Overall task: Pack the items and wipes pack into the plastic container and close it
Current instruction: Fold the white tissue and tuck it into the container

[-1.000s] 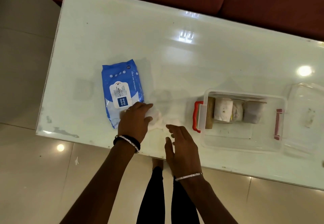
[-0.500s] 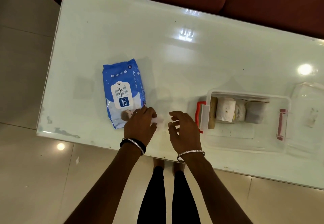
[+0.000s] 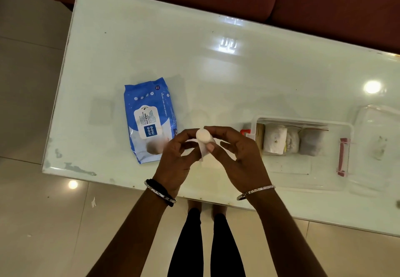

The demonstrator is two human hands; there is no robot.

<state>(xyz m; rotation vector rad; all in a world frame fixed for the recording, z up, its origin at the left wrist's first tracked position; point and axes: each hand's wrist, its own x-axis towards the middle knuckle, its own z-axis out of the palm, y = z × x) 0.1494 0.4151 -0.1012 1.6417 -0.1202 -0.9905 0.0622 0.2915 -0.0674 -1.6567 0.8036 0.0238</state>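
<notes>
A small white roll [image 3: 203, 136] is held up above the table's near edge. My left hand [image 3: 176, 159] and my right hand [image 3: 237, 155] both pinch it between thumb and fingers. The blue wipes pack [image 3: 149, 118] lies flat on the table just left of my hands. To the right stands the clear plastic container [image 3: 324, 181] with red latches, holding several rolled white and grey items along its far wall. Its clear lid [image 3: 381, 144] lies on the table beyond the container's right end.
The glass-topped table [image 3: 216, 70] has a dark red sofa [image 3: 324, 1] behind it. Tiled floor lies on the left and in front. My legs stand at the table's near edge.
Both hands have lifted off the table and come together, raising the white roll that lay under them beside the wipes pack.
</notes>
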